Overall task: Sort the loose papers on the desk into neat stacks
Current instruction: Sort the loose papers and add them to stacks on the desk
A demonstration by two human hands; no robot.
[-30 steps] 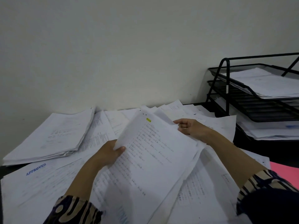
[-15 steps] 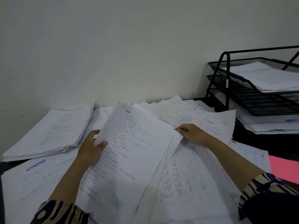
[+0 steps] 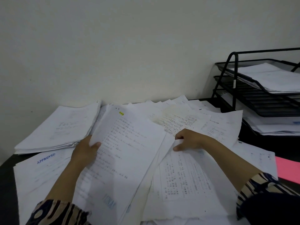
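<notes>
Against a pale wall, our left hand (image 3: pixel 86 153) grips a lifted sheaf of white printed sheets (image 3: pixel 128 153) while our right hand (image 3: pixel 188 140) pinches its right edge above loose papers (image 3: pixel 186 176) covering the dark desk (image 3: pixel 6 184).

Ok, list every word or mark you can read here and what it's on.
"APPROVED": blue stamp on the sheet at the desk's left edge.
Bundle held in both hands: printed lines, yellow mark and blue stamp too blurred to read.
Other papers: print too small to read.
</notes>
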